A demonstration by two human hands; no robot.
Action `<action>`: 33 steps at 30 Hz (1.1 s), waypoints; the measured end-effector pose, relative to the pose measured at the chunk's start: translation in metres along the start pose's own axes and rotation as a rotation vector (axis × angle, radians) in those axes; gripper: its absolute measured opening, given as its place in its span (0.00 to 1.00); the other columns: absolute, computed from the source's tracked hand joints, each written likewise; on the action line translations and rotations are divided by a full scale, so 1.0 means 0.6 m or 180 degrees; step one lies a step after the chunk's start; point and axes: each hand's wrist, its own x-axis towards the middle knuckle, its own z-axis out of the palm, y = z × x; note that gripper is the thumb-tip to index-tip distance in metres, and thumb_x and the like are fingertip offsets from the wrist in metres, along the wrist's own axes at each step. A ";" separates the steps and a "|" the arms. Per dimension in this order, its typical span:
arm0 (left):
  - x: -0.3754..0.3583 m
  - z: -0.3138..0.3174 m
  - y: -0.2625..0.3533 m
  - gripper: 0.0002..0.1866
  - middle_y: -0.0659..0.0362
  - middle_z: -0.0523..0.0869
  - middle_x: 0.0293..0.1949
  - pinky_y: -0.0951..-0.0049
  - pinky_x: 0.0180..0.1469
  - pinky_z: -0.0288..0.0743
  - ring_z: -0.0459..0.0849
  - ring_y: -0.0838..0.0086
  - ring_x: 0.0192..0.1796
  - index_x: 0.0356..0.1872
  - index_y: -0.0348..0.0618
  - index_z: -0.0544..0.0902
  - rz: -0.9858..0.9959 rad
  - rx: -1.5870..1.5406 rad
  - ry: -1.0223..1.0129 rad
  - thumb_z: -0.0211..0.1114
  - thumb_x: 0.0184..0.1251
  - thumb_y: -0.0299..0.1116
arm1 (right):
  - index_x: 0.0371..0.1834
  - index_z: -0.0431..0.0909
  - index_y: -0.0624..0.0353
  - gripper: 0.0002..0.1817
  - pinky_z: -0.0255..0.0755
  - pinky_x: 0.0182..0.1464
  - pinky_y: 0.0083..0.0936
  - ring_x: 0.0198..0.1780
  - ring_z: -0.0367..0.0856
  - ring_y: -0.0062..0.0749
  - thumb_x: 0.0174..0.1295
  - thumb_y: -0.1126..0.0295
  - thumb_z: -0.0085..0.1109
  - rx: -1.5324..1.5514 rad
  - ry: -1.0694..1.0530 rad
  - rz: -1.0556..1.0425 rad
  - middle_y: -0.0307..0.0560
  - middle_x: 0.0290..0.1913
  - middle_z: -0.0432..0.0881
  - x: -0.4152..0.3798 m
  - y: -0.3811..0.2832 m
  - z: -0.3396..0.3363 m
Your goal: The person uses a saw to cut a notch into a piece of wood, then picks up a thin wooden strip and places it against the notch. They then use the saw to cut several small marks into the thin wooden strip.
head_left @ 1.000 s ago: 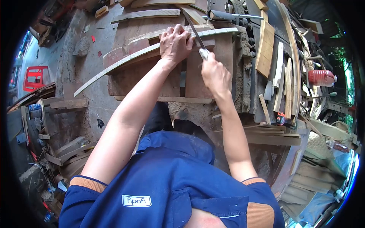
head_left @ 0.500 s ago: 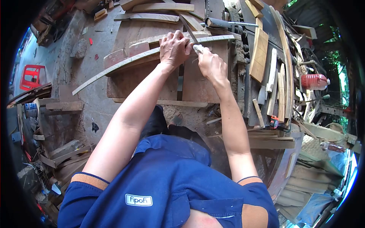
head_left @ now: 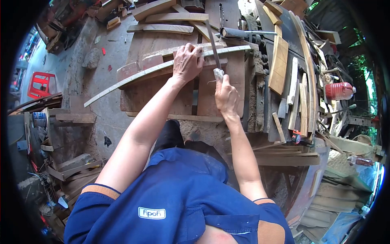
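Note:
A long, curved wooden strip [head_left: 134, 74] with evenly spaced marks lies across a wooden bench [head_left: 162, 97]. My left hand [head_left: 187, 63] is closed around the strip near its middle. In my right hand [head_left: 226, 95] is a saw [head_left: 213, 42], gripped by its pale, wrapped handle. The narrow blade points away from me and crosses the strip just right of my left hand. Beneath and behind the strip are shorter wood pieces.
Curved wood pieces [head_left: 176, 17] lie at the bench's far side. A dark metal cylinder [head_left: 231, 33] sits right of the blade. More planks [head_left: 278, 65], a tape measure [head_left: 296, 136] and a red bottle [head_left: 339, 90] are at right; a red plastic chair [head_left: 40, 84] stands at left.
My right hand has drawn back toward my body with the saw, and the handle is now farther from the strip. My left hand keeps its hold. The whole view has shifted slightly.

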 end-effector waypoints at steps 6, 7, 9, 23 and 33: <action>-0.001 -0.035 -0.032 0.11 0.57 0.81 0.44 0.58 0.57 0.71 0.79 0.61 0.52 0.42 0.49 0.86 0.0009 -0.0231 -0.0105 0.69 0.61 0.39 | 0.44 0.70 0.59 0.16 0.77 0.37 0.57 0.36 0.85 0.65 0.76 0.56 0.42 0.0081 -0.0434 0.0198 0.65 0.29 0.85 0.003 0.002 0.001; -0.003 -0.047 -0.029 0.11 0.60 0.81 0.45 0.60 0.59 0.69 0.79 0.63 0.53 0.41 0.53 0.87 -0.0239 -0.0115 -0.0253 0.71 0.60 0.43 | 0.44 0.70 0.59 0.16 0.77 0.37 0.57 0.36 0.85 0.65 0.76 0.56 0.42 0.0085 -0.0435 0.0207 0.65 0.29 0.85 0.003 0.002 -0.002; -0.010 -0.049 -0.032 0.11 0.61 0.81 0.44 0.60 0.58 0.66 0.79 0.64 0.53 0.41 0.56 0.87 -0.0294 -0.0111 -0.0235 0.71 0.59 0.44 | 0.44 0.70 0.59 0.16 0.77 0.39 0.58 0.38 0.85 0.66 0.76 0.57 0.42 0.0089 -0.0551 0.0290 0.66 0.31 0.85 0.005 0.001 -0.007; 0.002 -0.042 -0.020 0.10 0.62 0.84 0.46 0.60 0.59 0.66 0.80 0.63 0.55 0.43 0.58 0.88 -0.0679 -0.0247 -0.0515 0.68 0.61 0.41 | 0.47 0.74 0.58 0.13 0.78 0.35 0.54 0.33 0.84 0.63 0.74 0.60 0.48 0.0151 -0.0276 0.0002 0.62 0.26 0.84 -0.007 -0.037 -0.003; 0.008 -0.032 -0.016 0.10 0.62 0.83 0.45 0.58 0.58 0.62 0.79 0.65 0.54 0.39 0.60 0.88 -0.0644 -0.0273 -0.0480 0.70 0.58 0.46 | 0.48 0.72 0.58 0.12 0.78 0.33 0.53 0.32 0.85 0.61 0.71 0.61 0.50 -0.0013 -0.0491 0.0035 0.62 0.25 0.84 -0.009 -0.044 0.005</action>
